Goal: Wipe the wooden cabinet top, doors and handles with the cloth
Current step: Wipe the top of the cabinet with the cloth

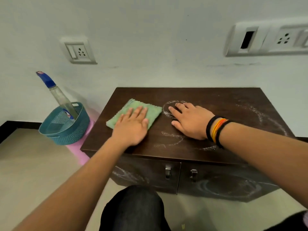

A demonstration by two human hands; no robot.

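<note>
Cloth [133,112], green and folded to a rough square, lies flat on the left part of the cabinet top [208,95], and the left hand [131,125] presses down on it with fingers spread; nothing is pinched or clenched, the palm simply pins the fabric to the wood. The right hand [190,120] rests just beside it, also flat and empty, fingers splayed on bare wood with its fingertips inside a ring of white chalky smear [173,102]. Bands [216,130] in black and orange circle that wrist.

From the cloth, all the dirt lies to the right. One ring sits directly under the right hand, another curl of residue near the front edge [173,139], and a wider arc [266,117] sweeps across the far right part of the top. So the left hand, being the one on the cloth, looks set to drag it rightward across the top, and the right hand sits squarely in that path; I would expect it to lift or slide off first.

Below the top, both doors [150,174] carry similar white swirls, and the two metal handles [168,171] hang close together at the centre seam. None of these seems wiped yet.

Off to the left, well apart from the cloth, a blue perforated basket [66,127] stands holding a spray bottle [58,95] that leans toward the wall.
</note>
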